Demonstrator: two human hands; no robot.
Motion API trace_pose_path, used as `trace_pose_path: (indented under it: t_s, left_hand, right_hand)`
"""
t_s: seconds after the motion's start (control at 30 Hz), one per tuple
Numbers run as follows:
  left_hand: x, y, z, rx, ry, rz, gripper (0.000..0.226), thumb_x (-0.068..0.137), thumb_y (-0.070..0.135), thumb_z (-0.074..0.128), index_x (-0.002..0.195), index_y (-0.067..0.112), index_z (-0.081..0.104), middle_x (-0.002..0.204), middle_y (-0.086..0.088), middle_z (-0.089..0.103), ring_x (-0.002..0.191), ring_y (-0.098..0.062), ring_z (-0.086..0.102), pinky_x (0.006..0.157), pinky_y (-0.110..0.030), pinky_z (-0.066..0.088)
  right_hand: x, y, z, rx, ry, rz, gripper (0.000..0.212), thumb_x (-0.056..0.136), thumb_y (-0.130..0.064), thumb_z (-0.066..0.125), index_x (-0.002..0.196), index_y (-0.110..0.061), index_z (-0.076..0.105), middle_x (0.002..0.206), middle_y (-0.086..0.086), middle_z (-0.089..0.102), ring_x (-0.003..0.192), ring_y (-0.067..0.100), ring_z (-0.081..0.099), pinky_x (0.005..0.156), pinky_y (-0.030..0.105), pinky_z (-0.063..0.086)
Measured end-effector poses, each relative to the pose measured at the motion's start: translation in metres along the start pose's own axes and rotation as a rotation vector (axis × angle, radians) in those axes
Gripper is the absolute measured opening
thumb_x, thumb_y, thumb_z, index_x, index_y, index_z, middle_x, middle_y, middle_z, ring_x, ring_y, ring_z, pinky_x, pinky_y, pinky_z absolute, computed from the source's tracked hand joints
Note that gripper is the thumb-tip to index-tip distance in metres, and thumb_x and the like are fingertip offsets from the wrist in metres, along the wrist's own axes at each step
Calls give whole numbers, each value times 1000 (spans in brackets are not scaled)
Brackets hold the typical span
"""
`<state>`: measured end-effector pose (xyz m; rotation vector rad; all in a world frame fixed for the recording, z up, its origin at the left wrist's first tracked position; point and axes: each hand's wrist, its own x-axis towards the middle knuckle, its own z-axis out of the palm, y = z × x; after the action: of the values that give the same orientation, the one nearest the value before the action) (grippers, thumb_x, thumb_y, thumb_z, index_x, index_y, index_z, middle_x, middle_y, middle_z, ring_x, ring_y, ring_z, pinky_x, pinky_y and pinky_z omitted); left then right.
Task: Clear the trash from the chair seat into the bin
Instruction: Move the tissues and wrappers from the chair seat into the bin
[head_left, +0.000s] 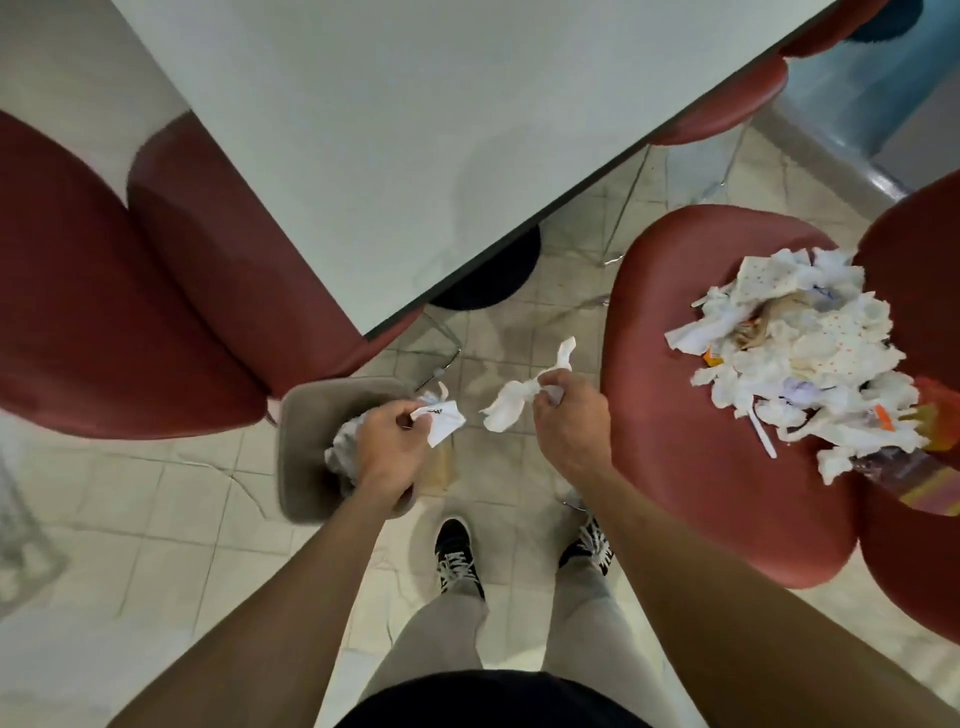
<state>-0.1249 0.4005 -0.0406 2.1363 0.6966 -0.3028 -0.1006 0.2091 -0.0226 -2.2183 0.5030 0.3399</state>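
Note:
A heap of white tissues, paper scraps and wrappers (810, 358) lies on the red chair seat (675, 415) at the right. On the floor at centre left stands a grey bin (301, 431) with crumpled paper inside. My left hand (389, 447) is over the bin's right side and pinches a white printed paper scrap (441, 415). My right hand (569, 421) hovers over the floor between bin and chair and grips a twisted white tissue (511, 405).
A white table (389, 130) fills the upper middle, with its black base (488, 280) on the tiled floor. Two more red chairs (130, 291) stand at the left, others at the top right. My feet in black shoes (457, 556) stand below the bin.

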Motion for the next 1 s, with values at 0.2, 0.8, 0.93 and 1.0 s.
trace_pose_path:
  t_s: [0.2, 0.8, 0.93, 1.0]
  left_hand:
    - [4, -70, -61, -24, 157, -183, 17, 81, 15, 65, 94, 17, 75, 92, -5, 73, 90, -24, 65, 79, -27, 49]
    - [-6, -100, -67, -24, 176, -193, 21, 83, 7, 66, 102, 12, 70, 105, -7, 70, 101, -23, 64, 84, -20, 41]
    - [-5, -93, -55, 90, 188, -126, 22, 81, 10, 63, 98, 20, 72, 96, -10, 72, 92, -32, 66, 83, -34, 51]
    - [-5, -86, -49, 115, 175, -122, 24, 80, 10, 60, 96, 23, 71, 90, -11, 72, 84, -35, 66, 78, -40, 54]
  right_hand:
    - [-19, -48, 72, -94, -145, -105, 26, 90, -14, 52, 112, -17, 65, 105, 5, 69, 90, 23, 64, 80, 40, 55]
    - [-38, -42, 98, -145, -369, -87, 29, 89, -15, 59, 117, -21, 62, 96, -5, 55, 84, 16, 59, 78, 27, 49]
    - [-31, -19, 60, -115, -362, -9, 32, 92, -17, 57, 124, -17, 57, 86, -7, 54, 82, 18, 62, 76, 33, 54]
    - [-27, -3, 39, -87, -343, 25, 34, 92, -17, 57, 126, -16, 56, 83, -8, 54, 95, 20, 62, 90, 37, 53]
